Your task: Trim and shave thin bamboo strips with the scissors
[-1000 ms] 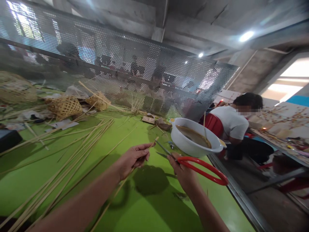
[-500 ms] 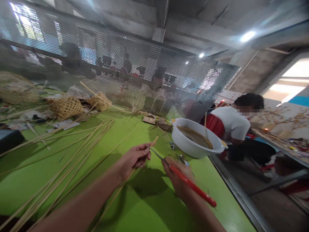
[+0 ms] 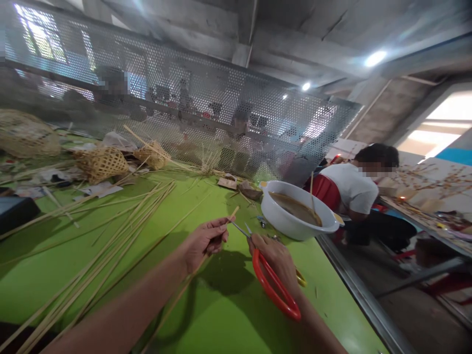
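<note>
My left hand (image 3: 207, 241) is closed in a pinch on a thin bamboo strip (image 3: 235, 211). The strip's tip sticks up past my fingers, and its long tail runs down under my forearm toward me. My right hand (image 3: 276, 256) grips a pair of scissors (image 3: 291, 310) with red handles. Their two blades stand slightly apart, one reaching the strip near my left fingertips. Part of the handles is hidden behind my right hand.
Long bamboo strips (image 3: 121, 231) lie across the green table (image 3: 177, 319) at left. Woven baskets (image 3: 101, 164) sit behind them. A white basin (image 3: 291, 221) of brownish liquid stands near the right edge, below a mesh partition (image 3: 206, 98). A person (image 3: 348, 184) bends over at right.
The scissors have turned in my right hand, so the red handle loop now faces the camera and the blades have parted. My left hand stays almost in place with the strip.
</note>
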Motion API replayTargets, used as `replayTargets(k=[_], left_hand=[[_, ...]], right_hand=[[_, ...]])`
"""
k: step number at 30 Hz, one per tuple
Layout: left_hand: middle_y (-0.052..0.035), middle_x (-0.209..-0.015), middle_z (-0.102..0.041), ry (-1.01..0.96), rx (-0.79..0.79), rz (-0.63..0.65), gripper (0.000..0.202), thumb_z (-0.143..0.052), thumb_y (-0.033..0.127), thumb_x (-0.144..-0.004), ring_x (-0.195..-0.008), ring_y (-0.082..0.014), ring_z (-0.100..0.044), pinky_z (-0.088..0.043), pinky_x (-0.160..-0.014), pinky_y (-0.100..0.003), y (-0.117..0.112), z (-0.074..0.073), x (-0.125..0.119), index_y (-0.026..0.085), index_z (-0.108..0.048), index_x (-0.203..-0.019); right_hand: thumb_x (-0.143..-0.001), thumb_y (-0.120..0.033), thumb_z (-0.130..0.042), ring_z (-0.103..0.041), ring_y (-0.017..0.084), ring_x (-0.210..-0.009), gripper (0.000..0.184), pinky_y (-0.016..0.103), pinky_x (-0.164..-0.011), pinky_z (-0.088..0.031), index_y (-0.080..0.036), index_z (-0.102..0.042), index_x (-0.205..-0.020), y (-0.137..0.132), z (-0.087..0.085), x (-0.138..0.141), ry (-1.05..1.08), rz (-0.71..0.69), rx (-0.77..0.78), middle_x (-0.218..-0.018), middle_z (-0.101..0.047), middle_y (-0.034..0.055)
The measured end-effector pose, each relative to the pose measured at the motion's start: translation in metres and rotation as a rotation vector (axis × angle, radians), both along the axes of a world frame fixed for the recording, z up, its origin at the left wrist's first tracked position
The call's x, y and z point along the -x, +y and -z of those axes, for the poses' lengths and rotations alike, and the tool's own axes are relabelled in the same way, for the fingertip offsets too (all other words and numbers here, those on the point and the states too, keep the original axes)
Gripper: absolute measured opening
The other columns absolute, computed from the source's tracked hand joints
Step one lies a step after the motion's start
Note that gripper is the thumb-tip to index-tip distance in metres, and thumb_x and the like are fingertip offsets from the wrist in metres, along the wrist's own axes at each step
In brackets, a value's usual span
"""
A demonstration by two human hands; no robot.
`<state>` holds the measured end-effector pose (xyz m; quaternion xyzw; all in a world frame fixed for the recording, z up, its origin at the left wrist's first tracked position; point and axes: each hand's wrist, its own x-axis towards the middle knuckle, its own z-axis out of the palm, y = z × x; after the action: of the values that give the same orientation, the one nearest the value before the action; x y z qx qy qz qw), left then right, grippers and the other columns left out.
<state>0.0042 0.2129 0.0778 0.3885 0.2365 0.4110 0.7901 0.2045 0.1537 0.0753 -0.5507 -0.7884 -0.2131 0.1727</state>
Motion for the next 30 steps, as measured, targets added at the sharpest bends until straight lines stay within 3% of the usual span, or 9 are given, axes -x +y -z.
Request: replayTargets(k=[8,12,23,30], left_hand=[[0.0020,-0.062,-0.058,0.035,0.010,0.007,0.026,-0.063,0.017,-0.080,-0.036,-0.0016,-0.024,-0.013,-0.036,-0.017,0.002,0.004,-0.001,0.017,-0.068,-0.106],[0.0021,-0.062,-0.058,0.048,0.001,-0.030,0.028,-0.062,0.016,-0.080,-0.036,0.0000,-0.029,-0.019,-0.036,-0.015,0.004,0.006,-0.003,0.012,-0.066,-0.107],[-0.0033,-0.070,-0.067,0.147,-0.046,-0.093,0.024,-0.063,0.016,-0.079,-0.037,0.0002,-0.034,-0.024,-0.037,-0.014,0.000,0.001,-0.005,0.009,-0.069,-0.101],[-0.0039,-0.072,-0.068,0.201,-0.029,-0.107,0.025,-0.064,0.017,-0.080,-0.036,0.0005,-0.033,-0.022,-0.035,-0.013,-0.003,-0.001,-0.003,0.009,-0.068,-0.103]], right_hand=[[-0.095,-0.023,-0.041,-0.053,0.014,-0.057,0.022,0.026,-0.056,-0.028,-0.020,-0.055,-0.079,0.003,0.001,-0.008,0.032,0.068,-0.062,-0.066,-0.058,-0.0008],[-0.097,-0.022,-0.040,-0.052,0.014,-0.058,0.021,0.027,-0.059,-0.030,-0.019,-0.057,-0.085,0.000,0.003,-0.004,0.004,-0.018,-0.111,-0.065,-0.058,-0.0003],[-0.094,-0.021,-0.043,-0.051,0.016,-0.059,0.016,0.029,-0.059,-0.027,-0.019,-0.055,-0.085,0.000,0.004,0.003,-0.019,-0.036,-0.008,-0.067,-0.058,0.0002],[-0.092,-0.018,-0.045,-0.053,0.015,-0.059,0.013,0.027,-0.057,-0.028,-0.019,-0.054,-0.082,0.005,0.000,-0.007,-0.004,0.045,0.057,-0.069,-0.060,0.0005]])
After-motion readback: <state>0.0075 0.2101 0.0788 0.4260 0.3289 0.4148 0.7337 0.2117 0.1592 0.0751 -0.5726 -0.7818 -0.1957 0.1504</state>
